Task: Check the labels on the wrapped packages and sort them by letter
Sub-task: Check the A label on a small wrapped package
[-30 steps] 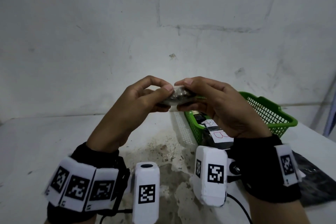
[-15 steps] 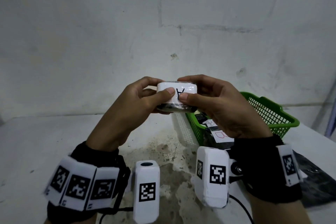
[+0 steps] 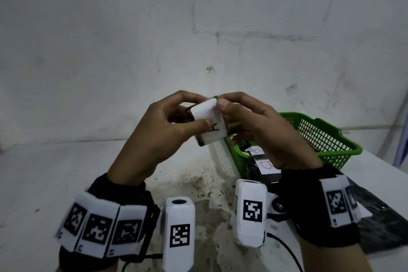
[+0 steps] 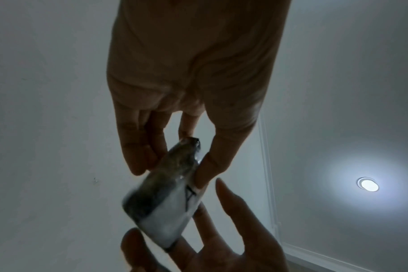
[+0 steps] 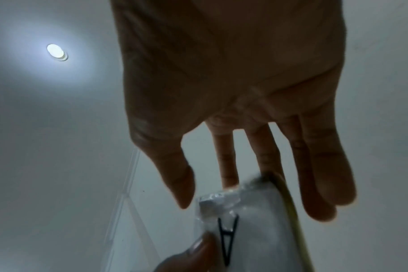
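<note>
A small wrapped package [image 3: 206,115] with a white label is held up in front of me between both hands. A black letter A shows on the label, partly under my left thumb. My left hand [image 3: 195,113] pinches the package, thumb on the label and fingers behind it. My right hand [image 3: 229,115] holds its right side, thumb at the top corner and fingers behind. The left wrist view shows the package [image 4: 165,198] between the fingers of both hands. In the right wrist view the package [image 5: 256,230] shows its A.
A green basket [image 3: 331,139] stands on the white table [image 3: 44,172] at the right, holding dark packages, one labelled B [image 3: 266,164]. A white basket [image 3: 220,157] sits against its left side. A black bag [image 3: 379,205] lies at the right edge.
The package was edge-on, then its label turned to face me. It now stands tilted on end, and my left thumb has slid onto the label beside the letter.
</note>
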Available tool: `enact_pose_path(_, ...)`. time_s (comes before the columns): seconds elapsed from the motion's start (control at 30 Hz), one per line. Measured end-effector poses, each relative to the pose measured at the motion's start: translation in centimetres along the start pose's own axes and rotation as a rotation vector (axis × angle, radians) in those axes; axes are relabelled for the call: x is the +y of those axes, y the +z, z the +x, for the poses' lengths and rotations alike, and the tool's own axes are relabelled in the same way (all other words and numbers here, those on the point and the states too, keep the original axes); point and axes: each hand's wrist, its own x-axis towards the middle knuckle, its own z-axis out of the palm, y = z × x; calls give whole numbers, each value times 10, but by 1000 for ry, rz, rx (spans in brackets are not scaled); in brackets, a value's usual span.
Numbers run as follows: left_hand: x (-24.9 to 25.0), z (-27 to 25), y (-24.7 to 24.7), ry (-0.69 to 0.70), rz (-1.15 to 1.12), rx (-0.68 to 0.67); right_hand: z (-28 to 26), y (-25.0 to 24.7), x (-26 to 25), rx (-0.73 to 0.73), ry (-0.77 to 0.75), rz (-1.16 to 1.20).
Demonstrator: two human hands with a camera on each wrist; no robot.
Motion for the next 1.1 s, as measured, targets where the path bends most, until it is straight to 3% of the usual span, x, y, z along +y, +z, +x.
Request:
enact_pose_path(0.13, 1, -1, -2, 9, -3, -60, -1, 4, 0, -15, -13, 3)
enact_pose_path(0.27, 8, -3, -2, -137, -99, -152, 2, 7, 4, -10, -21, 28)
enact_pose_path(0.77, 4, 1, -2, -157, -299, -67, 2, 1, 5, -29, -52, 156)
enact_pose_path(1.1, 5, 0, -2, -135, -226, -62, 3, 1, 5, -12, -28, 158)
